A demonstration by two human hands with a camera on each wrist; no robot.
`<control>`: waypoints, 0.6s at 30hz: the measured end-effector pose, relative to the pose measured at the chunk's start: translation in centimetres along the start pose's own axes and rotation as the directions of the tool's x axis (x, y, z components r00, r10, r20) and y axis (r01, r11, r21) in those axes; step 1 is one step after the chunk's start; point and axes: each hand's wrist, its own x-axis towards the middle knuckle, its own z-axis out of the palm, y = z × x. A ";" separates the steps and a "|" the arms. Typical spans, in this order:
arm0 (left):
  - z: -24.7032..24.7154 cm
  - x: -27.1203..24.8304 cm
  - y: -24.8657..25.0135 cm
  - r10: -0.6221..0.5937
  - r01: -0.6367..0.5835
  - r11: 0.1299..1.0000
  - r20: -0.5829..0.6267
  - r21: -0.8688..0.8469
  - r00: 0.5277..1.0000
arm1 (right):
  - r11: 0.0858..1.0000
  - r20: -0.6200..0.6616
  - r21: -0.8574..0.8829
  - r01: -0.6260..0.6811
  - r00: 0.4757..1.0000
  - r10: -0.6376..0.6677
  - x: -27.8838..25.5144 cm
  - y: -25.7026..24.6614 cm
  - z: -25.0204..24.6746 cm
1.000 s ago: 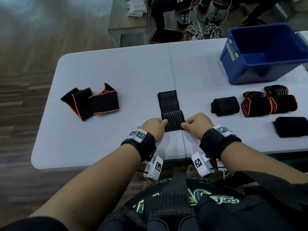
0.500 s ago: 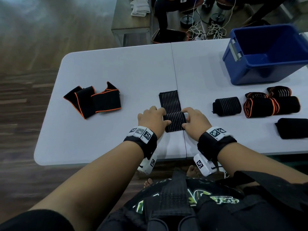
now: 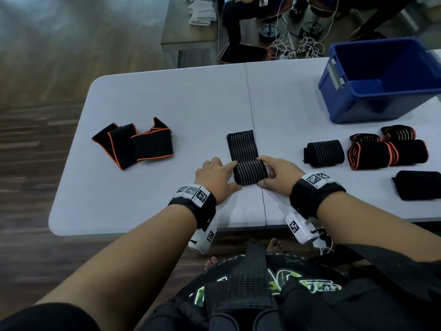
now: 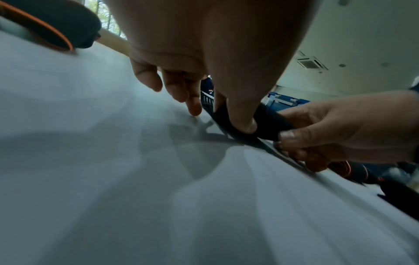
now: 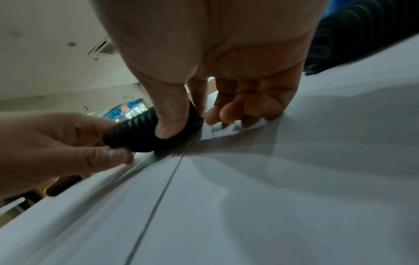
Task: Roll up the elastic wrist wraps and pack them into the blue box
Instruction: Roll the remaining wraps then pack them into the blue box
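A black striped wrist wrap (image 3: 248, 163) lies on the white table (image 3: 167, 96), its near part rolled into a thick roll (image 3: 250, 174) and its far end still flat. My left hand (image 3: 214, 179) pinches the roll's left end between thumb and forefinger. My right hand (image 3: 278, 174) pinches the right end (image 5: 145, 134). The left wrist view shows my thumb on the roll (image 4: 267, 123). The blue box (image 3: 381, 80) stands at the far right, nothing visible inside. Finished rolls (image 3: 324, 152) lie to the right below it.
Unrolled black wraps with orange edging (image 3: 133, 144) lie on the left half of the table. Orange-edged rolls (image 3: 386, 152) and a plain black roll (image 3: 420, 185) sit at the right. Beyond the table are a bench, cables and a seated person.
Both hands have rolled the wrap further away from me. The roll is thicker and the flat stretch beyond it is shorter.
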 end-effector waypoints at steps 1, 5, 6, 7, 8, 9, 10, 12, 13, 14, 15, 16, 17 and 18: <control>0.1 0.1 0.1 -0.029 0.029 0.998 -0.003 -0.049 1.000 | 0.998 -0.007 0.058 -0.011 1.000 0.012 0.0 0.0 -0.1; 0.1 0.6 0.4 -0.115 0.116 0.982 0.017 -0.147 0.993 | 0.979 -0.057 0.200 -0.049 0.996 0.062 0.4 0.3 -0.1; 0.0 0.7 0.5 -0.128 0.129 0.978 0.015 -0.163 0.992 | 0.977 -0.064 0.206 -0.058 0.995 0.073 0.4 0.3 -0.1; -0.1 0.9 0.6 -0.143 0.144 0.973 0.015 -0.180 0.990 | 0.974 -0.066 0.213 -0.073 0.994 0.089 0.5 0.4 0.0; -0.2 1.0 0.8 -0.162 0.163 0.967 0.021 -0.195 0.987 | 0.972 -0.064 0.218 -0.093 0.992 0.109 0.5 0.4 0.0; -0.2 1.2 0.9 -0.182 0.184 0.961 0.030 -0.206 0.983 | 0.968 -0.059 0.224 -0.114 0.990 0.130 0.6 0.3 0.0; -0.1 1.3 1.1 -0.203 0.207 0.954 0.039 -0.217 0.978 | 0.966 -0.058 0.225 -0.128 0.988 0.145 0.6 0.3 0.0; 0.1 1.7 1.3 -0.239 0.243 0.936 0.047 -0.253 0.970 | 0.963 -0.062 0.221 -0.152 0.984 0.170 0.8 0.2 0.2; 0.2 1.8 1.4 -0.251 0.254 0.929 0.049 -0.268 0.967 | 0.961 -0.061 0.223 -0.163 0.982 0.180 0.9 0.2 0.3; 0.3 1.8 1.5 -0.257 0.260 0.926 0.050 -0.273 0.965 | 0.958 -0.057 0.230 -0.172 0.980 0.190 0.9 0.1 0.3; 0.3 1.8 1.6 -0.260 0.263 0.927 0.049 -0.266 0.964 | 0.953 -0.054 0.245 -0.180 0.979 0.199 0.8 0.2 0.4; 0.2 1.9 1.6 -0.261 0.266 0.930 0.052 -0.253 0.964 | 0.948 -0.050 0.258 -0.187 0.977 0.207 0.8 0.1 0.5; 0.2 1.9 1.7 -0.263 0.267 0.933 0.052 -0.240 0.963 | 0.944 -0.048 0.268 -0.193 0.976 0.213 0.7 0.1 0.7; 0.1 2.0 1.7 -0.267 0.272 0.934 0.054 -0.232 0.962 | 0.944 -0.052 0.268 -0.192 0.976 0.213 0.7 0.0 0.8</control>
